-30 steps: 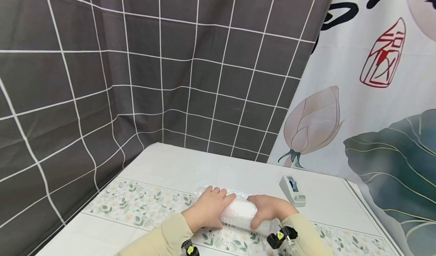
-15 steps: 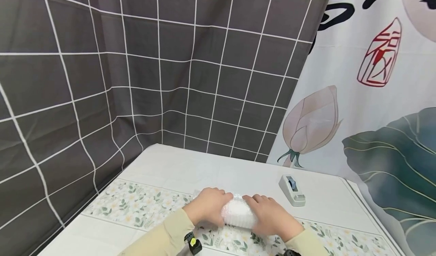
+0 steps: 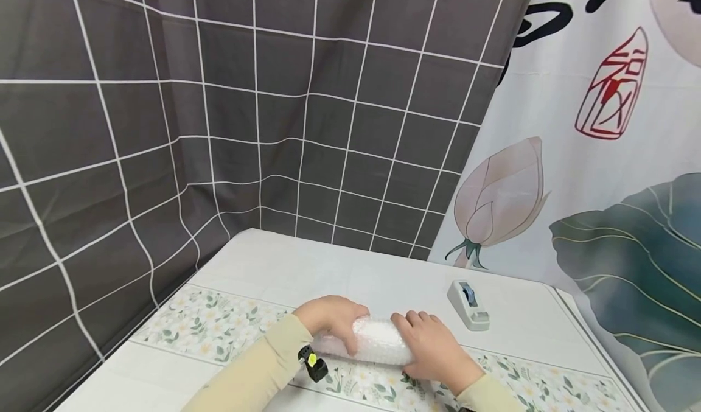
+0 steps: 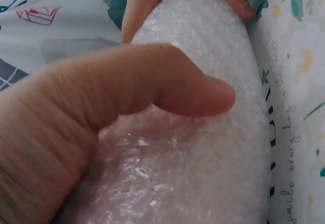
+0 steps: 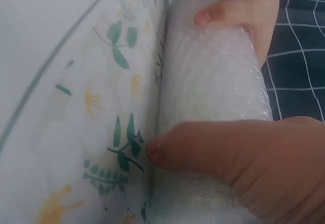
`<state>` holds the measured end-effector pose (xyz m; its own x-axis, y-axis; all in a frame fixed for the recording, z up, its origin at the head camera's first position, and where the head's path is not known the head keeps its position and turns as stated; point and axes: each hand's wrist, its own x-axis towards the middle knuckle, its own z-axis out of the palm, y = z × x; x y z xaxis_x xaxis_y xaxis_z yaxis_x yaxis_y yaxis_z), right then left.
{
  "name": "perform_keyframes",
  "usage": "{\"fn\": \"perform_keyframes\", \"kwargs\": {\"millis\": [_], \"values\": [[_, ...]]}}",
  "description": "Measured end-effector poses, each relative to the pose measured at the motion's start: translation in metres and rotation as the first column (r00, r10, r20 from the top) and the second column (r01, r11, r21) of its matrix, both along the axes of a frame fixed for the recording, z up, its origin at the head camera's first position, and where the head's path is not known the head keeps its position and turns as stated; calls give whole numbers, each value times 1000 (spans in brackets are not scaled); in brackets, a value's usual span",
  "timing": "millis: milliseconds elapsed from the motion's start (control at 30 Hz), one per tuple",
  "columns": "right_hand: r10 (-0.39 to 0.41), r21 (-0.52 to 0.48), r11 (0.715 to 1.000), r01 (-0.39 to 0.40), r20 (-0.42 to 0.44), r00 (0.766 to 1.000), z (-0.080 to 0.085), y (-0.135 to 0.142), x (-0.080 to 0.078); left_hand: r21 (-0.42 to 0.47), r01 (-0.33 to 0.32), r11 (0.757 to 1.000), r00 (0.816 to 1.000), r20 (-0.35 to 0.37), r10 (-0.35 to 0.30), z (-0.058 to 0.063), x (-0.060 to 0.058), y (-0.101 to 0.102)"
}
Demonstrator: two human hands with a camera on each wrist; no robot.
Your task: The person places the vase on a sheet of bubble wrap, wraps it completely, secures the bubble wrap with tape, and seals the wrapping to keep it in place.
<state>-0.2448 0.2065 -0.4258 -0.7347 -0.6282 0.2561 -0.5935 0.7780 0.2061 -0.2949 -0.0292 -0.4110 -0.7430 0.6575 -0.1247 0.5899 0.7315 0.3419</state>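
A roll of clear bubble wrap [image 3: 380, 342] lies on its side on the flowered band of the tabletop. The left hand [image 3: 333, 321] grips its left part, with the thumb bent over the near side. At the other end the right hand [image 3: 432, 348] holds the roll, thumb in front and fingers over the top. In the left wrist view the left thumb lies across the bubble wrap [image 4: 203, 153], and the right hand [image 4: 147, 5] shows at the far end. The right wrist view has the right thumb across the roll [image 5: 208, 76]. Whatever may be inside the wrap is hidden.
A white tape dispenser [image 3: 468, 305] with a blue roll stands behind and right of the right hand. The white table [image 3: 306, 260] has a printed floral strip. Dark gridded cloth [image 3: 306, 126] hangs behind and left, and a lotus-print curtain [image 3: 509, 205] at the right.
The left hand has shifted slightly left and back along the roll, baring more of it. The right hand moved from the roll's end to grip it from the right side.
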Motion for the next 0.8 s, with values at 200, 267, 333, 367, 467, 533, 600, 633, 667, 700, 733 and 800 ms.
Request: {"fn": "perform_keyframes", "kwargs": {"millis": [200, 267, 333, 367, 467, 533, 600, 633, 667, 700, 733, 800], "values": [[-13, -59, 998, 23, 171, 985, 7, 0, -14, -99, 48, 994, 962, -265, -73, 3, 13, -4], [-12, -85, 996, 37, 281, 960, 12, 0, -19, -146, 34, 989, 921, -380, -88, 2, 21, -4], [7, -127, 991, 51, 415, 910, 16, 0, -24, -177, 9, 984, 872, -481, -94, -2, 27, -3], [14, -150, 986, 67, 485, 875, 17, 1, -27, -189, -5, 982, 846, -524, -97, -5, 29, -3], [47, -209, 971, 119, 647, 761, 20, 2, -35, -189, -41, 981, 792, -605, -83, -13, 30, -2], [66, -239, 959, 153, 712, 699, 21, 2, -39, -183, -51, 982, 768, -636, -78, -17, 29, -2], [80, -250, 955, 158, 732, 676, 21, 2, -41, -175, -51, 983, 749, -658, -78, -19, 28, -1], [81, -252, 954, 162, 737, 672, 22, 2, -41, -173, -48, 984, 744, -664, -80, -20, 27, -1], [77, -249, 955, 161, 734, 675, 23, 3, -40, -168, -44, 985, 742, -665, -80, -20, 26, -1], [66, -238, 958, 157, 720, 691, 23, 3, -39, -166, -39, 985, 742, -665, -82, -20, 25, -1], [51, -225, 962, 151, 699, 713, 24, 3, -36, -164, -36, 986, 746, -661, -83, -20, 23, -1], [23, -194, 973, 126, 625, 781, 26, 2, -30, -158, -30, 987, 769, -635, -78, -19, 20, -1]]}}
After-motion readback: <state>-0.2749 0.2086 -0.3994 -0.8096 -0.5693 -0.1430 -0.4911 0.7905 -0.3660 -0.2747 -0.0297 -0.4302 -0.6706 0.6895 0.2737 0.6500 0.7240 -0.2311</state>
